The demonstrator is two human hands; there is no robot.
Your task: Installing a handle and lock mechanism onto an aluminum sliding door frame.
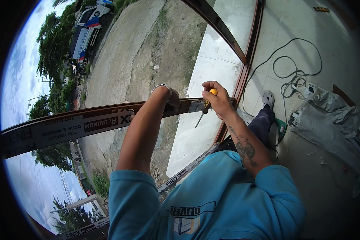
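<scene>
A screwdriver (206, 107) with a yellow and black handle is gripped in my right hand (221, 99), its metal shaft slanting down and left. That hand is closed around the handle, beside the right end of a brown door or window frame bar (142, 109) covered in printed protective film. My left arm reaches over this bar, and a band (162, 85) circles its wrist. Only part of my left hand (173, 100) shows, at the bar's far side; its fingers are hidden.
A brown upright (244, 74) and floor track run along the right of the opening. On the tiled floor lie a coiled dark cable (294, 76), a pile of whitish plastic sheeting (328, 116) and a green object (282, 127) near my foot. Outside, a vehicle (88, 28) stands beyond the concrete.
</scene>
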